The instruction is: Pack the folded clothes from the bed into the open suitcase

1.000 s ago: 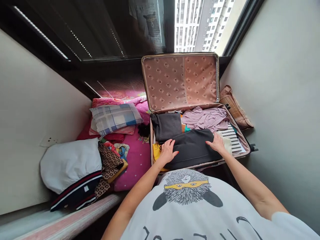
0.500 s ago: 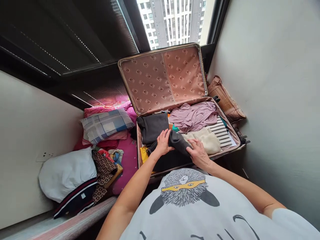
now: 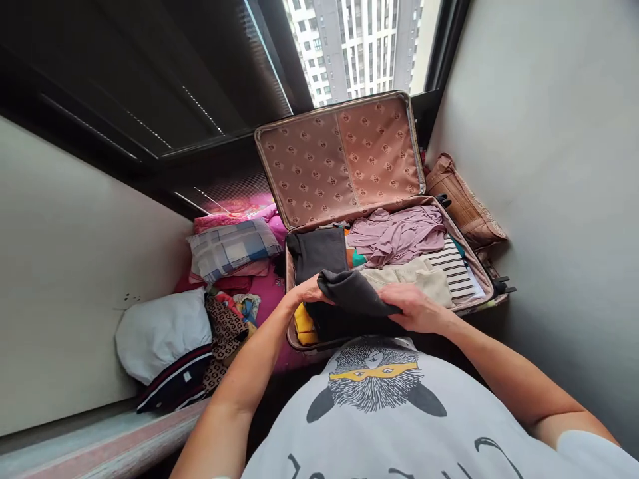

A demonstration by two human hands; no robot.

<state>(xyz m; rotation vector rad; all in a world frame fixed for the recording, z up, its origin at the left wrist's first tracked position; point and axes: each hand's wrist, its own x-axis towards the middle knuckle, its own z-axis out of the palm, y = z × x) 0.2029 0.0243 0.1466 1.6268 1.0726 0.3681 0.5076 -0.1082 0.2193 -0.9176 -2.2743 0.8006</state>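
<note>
Between my two hands is a dark grey folded garment, held up over the front of an open suitcase. My left hand grips its left end, the fingers partly hidden behind the cloth. At the right end, my right hand is closed on the edge. Another folded dark garment lies at the suitcase's back left. A crumpled mauve garment is at the back right, with a cream garment and a striped one in front. Yellow cloth shows at the front left corner.
The suitcase lid leans upright against the window. To the left are a plaid pillow, a white bundle and a brown patterned cloth. A brown woven cushion stands between the suitcase and the right wall.
My hands have lifted the dark grey garment nearer to me and spread it wider. My left hand has moved to its outer left end. The view has shifted slightly.
</note>
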